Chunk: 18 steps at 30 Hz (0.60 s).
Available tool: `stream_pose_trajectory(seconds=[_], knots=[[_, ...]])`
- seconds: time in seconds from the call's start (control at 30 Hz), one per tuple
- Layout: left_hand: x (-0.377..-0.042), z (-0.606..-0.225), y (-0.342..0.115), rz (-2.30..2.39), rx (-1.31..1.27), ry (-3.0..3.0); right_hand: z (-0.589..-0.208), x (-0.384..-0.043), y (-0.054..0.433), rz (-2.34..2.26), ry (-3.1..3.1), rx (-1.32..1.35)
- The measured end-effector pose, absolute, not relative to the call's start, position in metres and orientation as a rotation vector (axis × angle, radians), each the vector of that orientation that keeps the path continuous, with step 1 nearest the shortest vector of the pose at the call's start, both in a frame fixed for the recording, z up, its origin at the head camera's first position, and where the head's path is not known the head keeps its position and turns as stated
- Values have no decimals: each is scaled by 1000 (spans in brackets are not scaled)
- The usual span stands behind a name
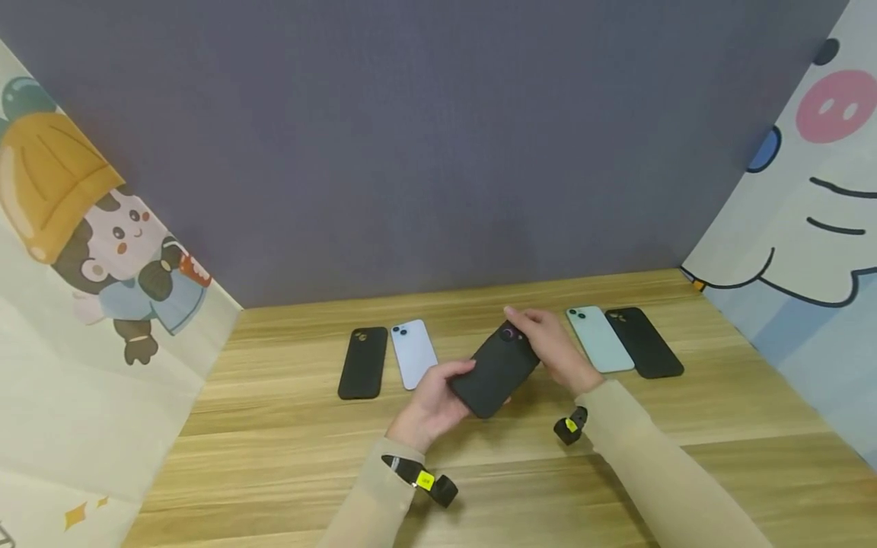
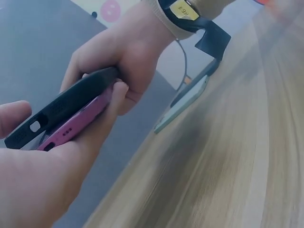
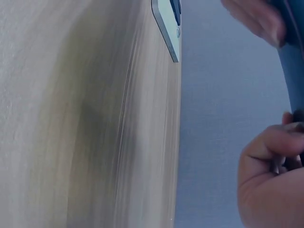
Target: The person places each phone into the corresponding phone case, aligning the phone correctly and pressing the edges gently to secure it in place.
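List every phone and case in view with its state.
Held black case: raised, tilted
Pink phone: raised, not fully seated in that case
Leftmost black case: flat, apparently empty
Lavender phone: flat, uncased
Mint phone: flat, uncased
Rightmost black case: flat, apparently empty

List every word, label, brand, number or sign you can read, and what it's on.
No text is legible.
Left wristband label: marks too small to read.
Right wristband label: marks too blurred to read.
Pink phone, lavender phone, green phone, held case, left case, right case: no readable lettering.
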<state>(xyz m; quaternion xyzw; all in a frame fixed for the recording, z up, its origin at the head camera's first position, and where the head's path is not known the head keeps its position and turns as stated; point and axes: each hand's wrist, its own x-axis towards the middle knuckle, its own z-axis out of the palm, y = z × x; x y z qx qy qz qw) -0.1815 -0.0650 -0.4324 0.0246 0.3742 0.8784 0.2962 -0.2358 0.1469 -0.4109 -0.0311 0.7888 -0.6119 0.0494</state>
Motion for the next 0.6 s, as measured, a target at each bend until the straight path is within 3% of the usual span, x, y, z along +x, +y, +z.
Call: stream_pose_trajectory(seconds=[0.6], knots=[[-186, -432, -62, 2624, -111, 1269, -415, -229, 148, -2103, 2295, 84]])
